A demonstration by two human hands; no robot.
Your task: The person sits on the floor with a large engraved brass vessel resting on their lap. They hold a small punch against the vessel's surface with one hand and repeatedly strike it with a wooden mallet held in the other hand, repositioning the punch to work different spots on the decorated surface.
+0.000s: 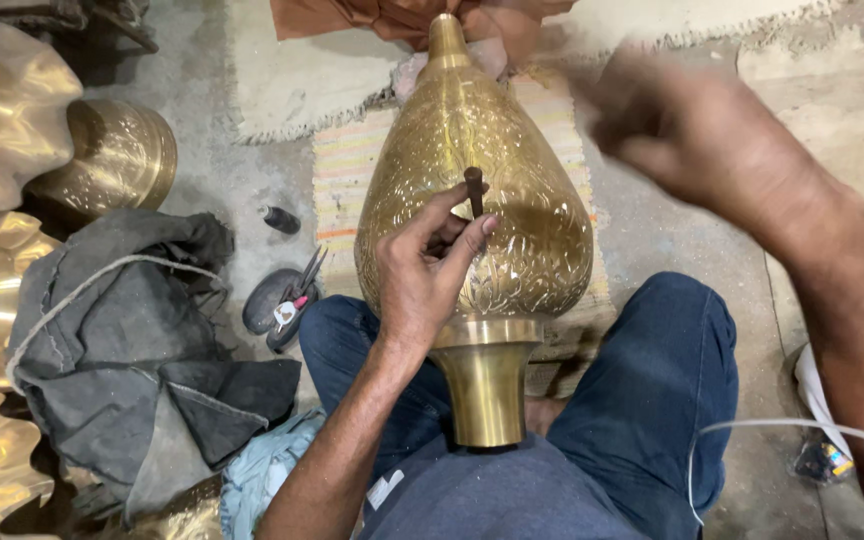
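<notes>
Head view looked straight down at our lap, where a large engraved brass vase (472, 190) lay on its side between our knees, its narrow neck pointing away and its plain flared foot (484, 385) toward us. Our left hand (427, 270) rested on the vase's belly, with fingers pressed together around a dark chisel punch (474, 190) held upright, its tip touching the patterned surface. Our right hand (677, 125) was raised above and to the right of the vase, badly motion-blurred; we could not tell whether it was spread or gripping something. Blue jeans (652, 390) covered both legs either side of the foot. Under the vase lay a striped woven mat (347, 175), and an orange cloth (352, 15) sat just beyond the neck. To the left, a crumpled grey cloth with a cord (122, 340) lay on the concrete floor (222, 150), with scissors on a dark pad (287, 300) just beside our left knee. Ruffled brass pieces (2, 120) and a round brass bowl (122, 155) were at the far left. A white cable (782, 425) ran across the right thigh.
</notes>
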